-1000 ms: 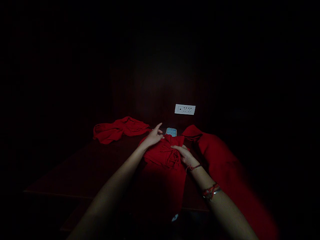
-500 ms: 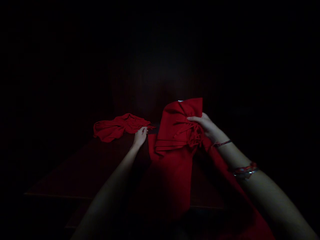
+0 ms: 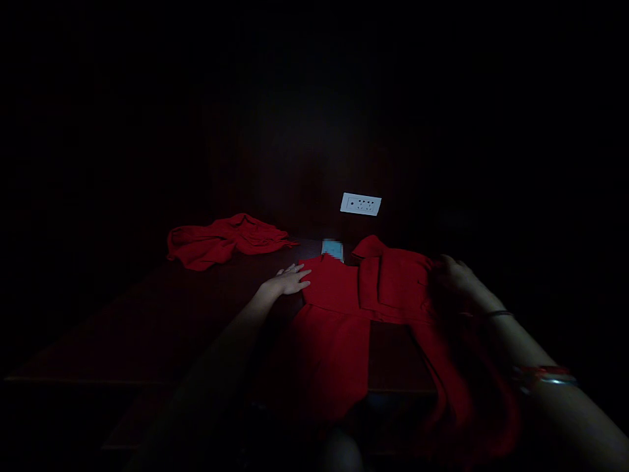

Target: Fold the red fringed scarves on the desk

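Note:
A folded red cloth lies on the dark table and hangs over its front edge. My left hand has its fingers spread at the cloth's left edge, the fingertips touching it. On the right, layered folds of red cloth spread sideways, with more cloth drooping below them. My right hand is at the right end of these folds, in shadow; its fingers are too dark to make out. A second red cloth lies crumpled at the back left, apart from both hands.
A white socket panel is on the dark wall behind. A small pale blue item lies at the back of the table, just behind the cloth. The table's front edge shows faintly at the left. Surroundings are very dark.
My right hand has moved right and down, and the raised folds now lie lower and farther right. My left hand has opened beside the cloth. The socket panel and blue item have come into view.

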The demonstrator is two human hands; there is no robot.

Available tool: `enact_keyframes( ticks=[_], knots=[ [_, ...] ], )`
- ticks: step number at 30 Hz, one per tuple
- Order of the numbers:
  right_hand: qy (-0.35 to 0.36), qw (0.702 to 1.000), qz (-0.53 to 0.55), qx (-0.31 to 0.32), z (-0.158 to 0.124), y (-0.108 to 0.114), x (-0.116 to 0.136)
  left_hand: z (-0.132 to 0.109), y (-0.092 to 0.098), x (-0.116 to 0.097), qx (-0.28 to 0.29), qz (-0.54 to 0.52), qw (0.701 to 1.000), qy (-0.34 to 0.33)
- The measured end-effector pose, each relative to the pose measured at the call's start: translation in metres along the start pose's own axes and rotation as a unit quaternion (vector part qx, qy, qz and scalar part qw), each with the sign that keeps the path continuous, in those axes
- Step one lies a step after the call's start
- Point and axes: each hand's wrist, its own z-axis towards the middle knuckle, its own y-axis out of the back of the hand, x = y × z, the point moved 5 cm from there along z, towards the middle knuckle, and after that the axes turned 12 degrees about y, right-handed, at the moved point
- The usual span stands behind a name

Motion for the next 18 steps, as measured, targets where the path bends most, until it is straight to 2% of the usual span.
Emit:
enact_keyframes(
  ticks=[4,7,10,12,14,18],
  knots=[
    [-0.037,0.997,-0.059,0.036,-0.004,-0.018,0.029,-0.007,0.006,-0.017,-0.041,-0.012,0.997,-0.059],
    [-0.089,0.989,-0.091,0.074,-0.008,-0.022,0.026,-0.014,0.001,-0.031,0.025,-0.01,0.994,-0.105],
    [-0.062,0.991,-0.08,0.092,-0.005,-0.014,0.016,-0.015,-0.005,-0.031,0.096,0.009,0.992,-0.077],
    [-0.008,0.994,-0.085,0.073,0.002,0.005,0.015,-0.013,-0.004,-0.027,0.11,0.017,0.992,-0.052],
    [0.024,0.993,-0.116,0.021,0.009,0.034,0.017,-0.012,-0.002,-0.021,0.118,0.023,0.992,-0.037],
    [-0.022,0.964,-0.241,-0.114,0.019,0.096,0.019,-0.015,0.003,0.002,0.128,0.026,0.991,-0.011]
  ],
)
